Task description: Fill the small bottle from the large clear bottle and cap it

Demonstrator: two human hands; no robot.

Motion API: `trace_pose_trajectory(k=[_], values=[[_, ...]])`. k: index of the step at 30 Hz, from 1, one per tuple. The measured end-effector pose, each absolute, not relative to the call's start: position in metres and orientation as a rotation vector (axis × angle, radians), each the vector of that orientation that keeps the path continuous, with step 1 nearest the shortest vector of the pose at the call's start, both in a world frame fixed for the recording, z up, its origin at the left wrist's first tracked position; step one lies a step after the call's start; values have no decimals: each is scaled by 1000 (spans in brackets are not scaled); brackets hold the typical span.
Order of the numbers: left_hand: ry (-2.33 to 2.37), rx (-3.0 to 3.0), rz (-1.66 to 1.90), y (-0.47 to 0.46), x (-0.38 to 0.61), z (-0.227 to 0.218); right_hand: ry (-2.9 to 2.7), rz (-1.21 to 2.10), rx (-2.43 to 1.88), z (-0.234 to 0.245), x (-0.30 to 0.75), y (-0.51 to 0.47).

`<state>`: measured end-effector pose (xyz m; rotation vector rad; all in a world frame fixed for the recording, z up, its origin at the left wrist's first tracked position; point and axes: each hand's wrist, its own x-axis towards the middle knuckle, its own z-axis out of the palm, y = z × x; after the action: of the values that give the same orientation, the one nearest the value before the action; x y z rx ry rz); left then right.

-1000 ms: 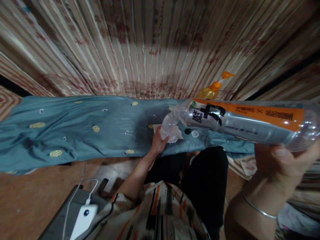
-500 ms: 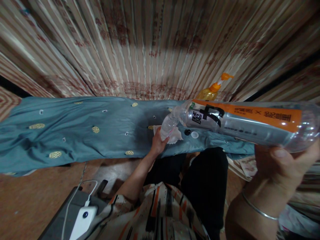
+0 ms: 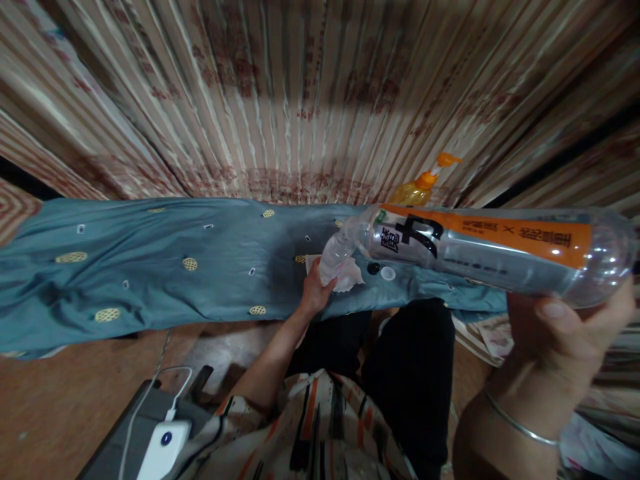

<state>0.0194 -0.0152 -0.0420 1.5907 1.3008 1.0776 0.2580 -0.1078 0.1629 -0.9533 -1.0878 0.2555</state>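
My right hand (image 3: 570,327) is wrapped round the base end of a large clear plastic bottle (image 3: 510,257) with an orange and grey label. The bottle lies nearly level, its neck pointing left. At that neck is a small clear plastic bottle (image 3: 336,255), gripped low down by my left hand (image 3: 316,288). The two mouths meet or overlap; I cannot tell exactly how. Beneath the small bottle a crumpled white tissue (image 3: 353,277) lies on the blue-green cloth (image 3: 225,267). A black cap (image 3: 373,268) and a white round lid (image 3: 387,273) rest to its right.
Behind the large bottle stands a yellow pump bottle (image 3: 413,192) with an orange top. A striped curtain (image 3: 280,100) hangs along the far side. At lower left, a white power bank (image 3: 164,450) with a cable (image 3: 180,393) lies on a dark surface.
The large bottle appears slightly farther left in view, and the whole scene has shifted a little as the head moved. Both hands keep their holds.
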Motion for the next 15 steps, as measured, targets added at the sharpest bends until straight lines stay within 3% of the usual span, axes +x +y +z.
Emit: trace_pose_trajectory(k=[15], values=[[1347,1539,1051,-15,20,-40,-1074,257,-970,163,258,-108]])
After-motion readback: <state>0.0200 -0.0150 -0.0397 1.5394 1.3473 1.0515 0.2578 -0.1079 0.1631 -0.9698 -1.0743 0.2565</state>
